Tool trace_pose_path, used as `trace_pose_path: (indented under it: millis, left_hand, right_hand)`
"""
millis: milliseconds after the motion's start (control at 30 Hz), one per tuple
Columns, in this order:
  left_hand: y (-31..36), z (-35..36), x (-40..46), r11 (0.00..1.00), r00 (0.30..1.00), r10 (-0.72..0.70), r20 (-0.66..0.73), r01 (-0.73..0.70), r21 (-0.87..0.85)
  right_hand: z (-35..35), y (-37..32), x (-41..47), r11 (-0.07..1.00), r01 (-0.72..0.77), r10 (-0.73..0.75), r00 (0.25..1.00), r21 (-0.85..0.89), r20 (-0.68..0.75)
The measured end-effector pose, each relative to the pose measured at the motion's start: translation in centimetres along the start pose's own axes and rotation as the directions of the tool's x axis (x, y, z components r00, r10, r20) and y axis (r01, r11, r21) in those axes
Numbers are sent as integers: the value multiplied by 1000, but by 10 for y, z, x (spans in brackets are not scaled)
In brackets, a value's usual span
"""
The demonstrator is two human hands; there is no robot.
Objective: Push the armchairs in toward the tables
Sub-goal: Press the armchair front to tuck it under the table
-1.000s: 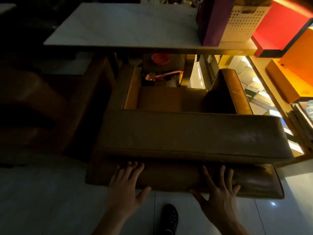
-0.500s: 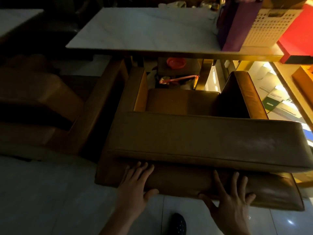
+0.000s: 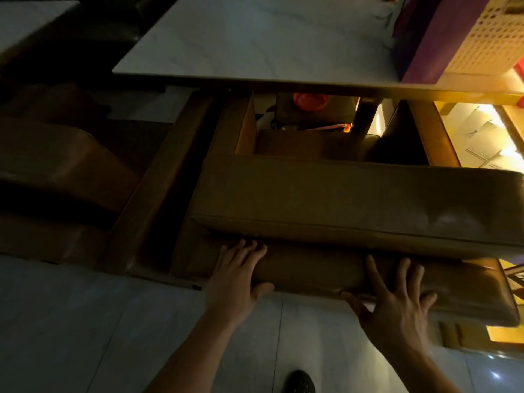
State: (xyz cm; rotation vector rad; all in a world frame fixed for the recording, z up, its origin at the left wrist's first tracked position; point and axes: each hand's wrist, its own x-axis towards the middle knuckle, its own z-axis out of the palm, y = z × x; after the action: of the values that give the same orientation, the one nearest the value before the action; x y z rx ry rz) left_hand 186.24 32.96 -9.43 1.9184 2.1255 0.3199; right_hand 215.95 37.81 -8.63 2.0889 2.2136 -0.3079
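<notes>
Both hands were flat on the rear panel of the tan leather armchair (image 3: 340, 199), below its padded backrest roll. The left hand (image 3: 235, 282) had its fingers close together and its thumb hooked under the panel's lower edge; the right hand (image 3: 397, 299) lay with fingers spread wide, gripping nothing. Neither hand clasped the chair; they only pressed against it.

Compared with a second earlier, the chair had travelled forward: its armrests now reached under the near edge of the white marble-topped table (image 3: 255, 41), and far less of the seat cushion showed between backrest and tabletop. The hands kept the same places on the panel throughout, so the push was one continuous shove.

That suggested this chair was nearly home, with only a short gap left before the backrest neared the table edge. A second brown armchair (image 3: 56, 165), left of the tan one, sat beside it in shadow; whether it was pushed in could not be told.
</notes>
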Motion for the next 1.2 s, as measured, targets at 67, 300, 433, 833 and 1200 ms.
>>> trace_pose_path:
  millis: [67, 300, 433, 833, 1200]
  left_hand:
    - [0, 0, 7, 1000, 1000, -10, 0, 10, 3]
    - [5, -4, 3, 999, 999, -32, 17, 32, 1]
    - [6, -8, -8, 999, 998, -49, 33, 48, 10]
    - [1, -20, -7, 998, 982, -62, 179, 62, 4]
    - [-58, -120, -62, 995, 925, 42, 378, -7, -95]
  right_hand:
    - [-4, -2, 7, 1000, 3, -3, 1000, -8, 1]
    - [-12, -4, 2, 999, -6, 7, 999, -40, 39]
    - [-10, -10, -9, 996, -33, 41, 996, -85, 84]
    - [-18, -14, -17, 987, -27, 58, 980, -159, 192]
    - [-85, -63, -89, 998, -62, 52, 971, 34, 231]
